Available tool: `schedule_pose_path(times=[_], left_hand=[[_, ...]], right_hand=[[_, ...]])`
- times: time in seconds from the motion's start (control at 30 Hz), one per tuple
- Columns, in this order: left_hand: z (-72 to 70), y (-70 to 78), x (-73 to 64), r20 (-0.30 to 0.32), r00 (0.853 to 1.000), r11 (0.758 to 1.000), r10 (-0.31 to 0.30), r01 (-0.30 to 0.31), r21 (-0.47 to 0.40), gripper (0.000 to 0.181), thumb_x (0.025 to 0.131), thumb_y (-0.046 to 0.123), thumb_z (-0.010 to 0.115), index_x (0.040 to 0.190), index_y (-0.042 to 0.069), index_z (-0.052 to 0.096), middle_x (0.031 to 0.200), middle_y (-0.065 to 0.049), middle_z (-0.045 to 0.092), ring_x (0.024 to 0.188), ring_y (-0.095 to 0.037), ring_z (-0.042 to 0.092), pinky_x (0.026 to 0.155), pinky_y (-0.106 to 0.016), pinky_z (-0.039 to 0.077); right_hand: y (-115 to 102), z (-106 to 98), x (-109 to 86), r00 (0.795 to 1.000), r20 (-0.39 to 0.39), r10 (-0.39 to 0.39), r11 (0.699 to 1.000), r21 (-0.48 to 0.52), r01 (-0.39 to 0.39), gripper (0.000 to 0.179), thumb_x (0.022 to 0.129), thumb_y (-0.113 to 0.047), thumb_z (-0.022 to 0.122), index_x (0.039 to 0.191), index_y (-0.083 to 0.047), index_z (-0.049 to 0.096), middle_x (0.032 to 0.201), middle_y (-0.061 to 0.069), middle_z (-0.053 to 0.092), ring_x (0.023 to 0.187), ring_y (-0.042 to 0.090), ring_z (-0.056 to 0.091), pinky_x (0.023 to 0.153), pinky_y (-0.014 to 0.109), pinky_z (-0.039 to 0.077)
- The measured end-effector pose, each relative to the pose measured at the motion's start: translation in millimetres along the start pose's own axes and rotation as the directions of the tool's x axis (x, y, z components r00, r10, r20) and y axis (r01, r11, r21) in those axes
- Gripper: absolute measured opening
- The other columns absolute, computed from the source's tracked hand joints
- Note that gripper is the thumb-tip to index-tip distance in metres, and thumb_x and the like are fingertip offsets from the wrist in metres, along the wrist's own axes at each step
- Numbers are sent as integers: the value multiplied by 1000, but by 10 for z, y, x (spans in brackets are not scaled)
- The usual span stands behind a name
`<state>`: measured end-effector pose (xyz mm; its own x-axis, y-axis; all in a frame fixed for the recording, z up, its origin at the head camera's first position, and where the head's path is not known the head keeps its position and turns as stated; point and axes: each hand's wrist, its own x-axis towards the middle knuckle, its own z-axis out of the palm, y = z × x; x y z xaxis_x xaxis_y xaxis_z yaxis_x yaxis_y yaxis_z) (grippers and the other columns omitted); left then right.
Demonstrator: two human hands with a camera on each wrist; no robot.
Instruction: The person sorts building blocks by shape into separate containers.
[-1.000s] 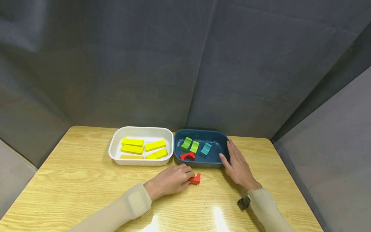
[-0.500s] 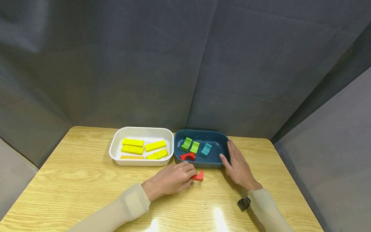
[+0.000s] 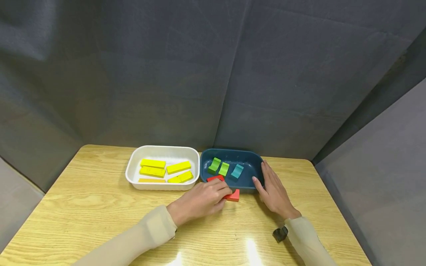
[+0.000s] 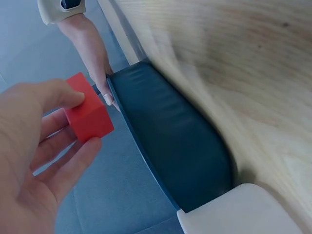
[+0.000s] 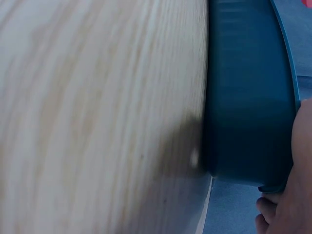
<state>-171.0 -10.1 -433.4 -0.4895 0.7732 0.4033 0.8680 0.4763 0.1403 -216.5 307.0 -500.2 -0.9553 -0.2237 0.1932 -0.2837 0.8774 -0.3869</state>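
Observation:
My left hand pinches a red arch-shaped block between thumb and fingers. In the head view it is raised in front of the dark blue tray, near its front rim. My right hand rests against the tray's right end, thumb over the rim and fingers straight along the outside. Inside the tray lie a second red arch block, partly hidden by my left hand, two green blocks and a teal block. From the right wrist view, the tray's outer wall shows beside my hand.
A white tray holding several yellow blocks and an orange one stands directly left of the blue tray. Both sit on a wooden table near its back edge, with a dark curtain behind.
My left hand has lifted the red block from the table and carried it right and forward, towards the blue tray's front rim. My right hand has stayed at the tray's end.

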Motion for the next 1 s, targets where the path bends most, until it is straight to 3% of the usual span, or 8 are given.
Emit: schedule_pose_path(times=[0.2,0.47,0.8,1.0], left_hand=[[46,-31,112,-51,999,999,15,-13,32,26,98,17,79,123,12,78,116,2,75,105,-14,68,87,-20,61],[25,-51,254,-28,998,998,-60,60,-12,30,100,21,77,128,11,77,125,-1,75,109,-16,69,95,-24,60],[100,-143,396,-46,999,997,-18,21,68,25,101,20,77,124,11,77,121,-2,75,105,-16,69,91,-23,61],[167,-203,463,-26,998,996,-51,53,66,27,101,21,76,127,11,76,123,-3,75,107,-17,69,92,-25,61]], right_hand=[[-9,4,-6,1000,6,6,1000,-2,-6,82,114,-53,42,172,-3,13,180,16,9,164,40,15,128,67,20],[-32,-12,-12,1000,-2,4,1000,6,-4,81,114,-52,43,172,-2,13,180,13,8,164,40,16,129,65,19],[-16,-13,-19,1000,-2,0,1000,11,0,82,114,-52,43,172,-3,13,180,13,8,164,40,15,129,65,19],[-8,-5,-6,1000,-7,-1,1000,13,1,80,114,-46,48,172,-3,14,180,15,10,164,41,17,129,65,20]])
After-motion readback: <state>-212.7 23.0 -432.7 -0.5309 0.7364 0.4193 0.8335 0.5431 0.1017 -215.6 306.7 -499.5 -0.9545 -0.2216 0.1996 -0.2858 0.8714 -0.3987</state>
